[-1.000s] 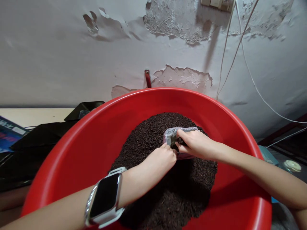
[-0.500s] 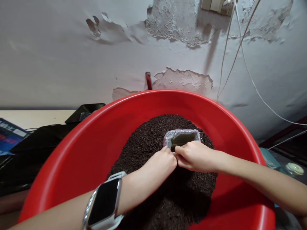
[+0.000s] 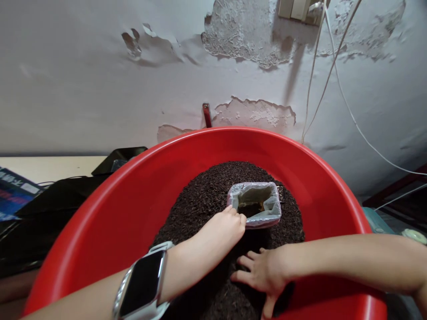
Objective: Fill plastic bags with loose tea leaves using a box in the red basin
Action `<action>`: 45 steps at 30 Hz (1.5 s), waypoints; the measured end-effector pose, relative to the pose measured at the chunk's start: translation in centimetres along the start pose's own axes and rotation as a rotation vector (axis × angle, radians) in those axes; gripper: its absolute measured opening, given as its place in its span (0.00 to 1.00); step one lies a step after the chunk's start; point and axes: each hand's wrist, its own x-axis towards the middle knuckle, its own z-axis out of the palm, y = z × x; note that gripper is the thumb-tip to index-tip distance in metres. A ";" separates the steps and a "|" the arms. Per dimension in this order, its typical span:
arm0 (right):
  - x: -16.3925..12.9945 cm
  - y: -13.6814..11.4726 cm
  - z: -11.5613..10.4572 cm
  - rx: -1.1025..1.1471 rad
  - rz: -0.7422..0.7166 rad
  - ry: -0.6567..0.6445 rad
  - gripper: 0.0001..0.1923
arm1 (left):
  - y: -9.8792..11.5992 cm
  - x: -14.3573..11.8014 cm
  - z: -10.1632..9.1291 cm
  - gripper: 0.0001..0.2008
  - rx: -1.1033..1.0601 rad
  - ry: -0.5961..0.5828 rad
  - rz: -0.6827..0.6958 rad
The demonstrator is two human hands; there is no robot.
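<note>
A red tub (image 3: 110, 222) holds a heap of dark, shredded, loose material (image 3: 207, 191) that looks like dry tea leaves. On the heap stands a small box-shaped plastic bag (image 3: 263, 221), its mouth open upward, with a little dark matter at the bottom. My left hand (image 3: 230, 226), below a wrist with a watch, is closed on the bag's near left rim. Nearer to me, my right hand (image 3: 263, 269) lies palm down on the heap with fingers spread, apart from the bag; its fingertips touch the loose material.
A small dark patterned piece (image 3: 281, 194) lies right of the bag. Black plastic bags (image 3: 63, 200) and a blue printed package (image 3: 15, 189) are left of the tub. White cables (image 3: 336, 66) hang from a wall socket (image 3: 298, 10). A teal container (image 3: 375, 220) stands at right.
My right hand has let go of the bag's rim, moved down toward me and spread its fingers on the heap. My left hand has stayed on the rim.
</note>
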 end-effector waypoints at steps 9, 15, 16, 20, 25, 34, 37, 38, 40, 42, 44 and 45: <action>1.3 0.4 1.3 -0.042 -0.022 0.096 0.46 | -0.1 0.1 -0.2 0.15 -0.042 -0.028 -0.009; 1.4 0.7 1.1 -0.016 0.017 0.012 0.39 | -0.2 0.0 -0.3 0.14 -0.082 -0.053 -0.031; 1.4 0.7 1.1 -0.028 0.015 -0.005 0.37 | -0.2 0.0 -0.3 0.15 -0.075 -0.058 -0.027; 1.3 0.5 1.1 -0.084 0.024 -0.037 0.29 | -0.3 0.0 -0.2 0.15 -0.073 -0.019 -0.012; 1.0 0.0 0.1 -0.149 -0.014 0.008 0.25 | -0.4 -0.2 0.3 0.13 -0.094 0.039 -0.016; -4.0 -0.3 -5.4 -0.151 0.022 0.288 0.22 | -0.1 0.3 0.3 0.12 -0.113 -0.003 -0.036; -6.1 0.3 -6.6 -0.155 0.065 0.408 0.20 | -0.5 0.6 0.5 0.11 -0.157 0.006 -0.059; -6.6 0.4 -6.9 -0.158 0.092 0.436 0.20 | -0.6 0.7 0.8 0.11 -0.184 0.019 -0.065; -7.3 0.8 -7.3 -0.159 0.157 0.470 0.18 | -0.9 0.8 1.5 0.11 -0.234 0.069 -0.067; -7.7 1.1 -7.6 -0.152 0.229 0.496 0.16 | -1.1 1.0 2.2 0.12 -0.250 0.132 -0.068; -7.6 1.5 -8.0 -0.140 0.304 0.576 0.15 | -1.0 1.0 2.6 0.13 -0.235 0.175 -0.082; -7.5 1.8 -8.1 -0.137 0.350 0.641 0.15 | -0.9 1.0 2.6 0.14 -0.226 0.183 -0.089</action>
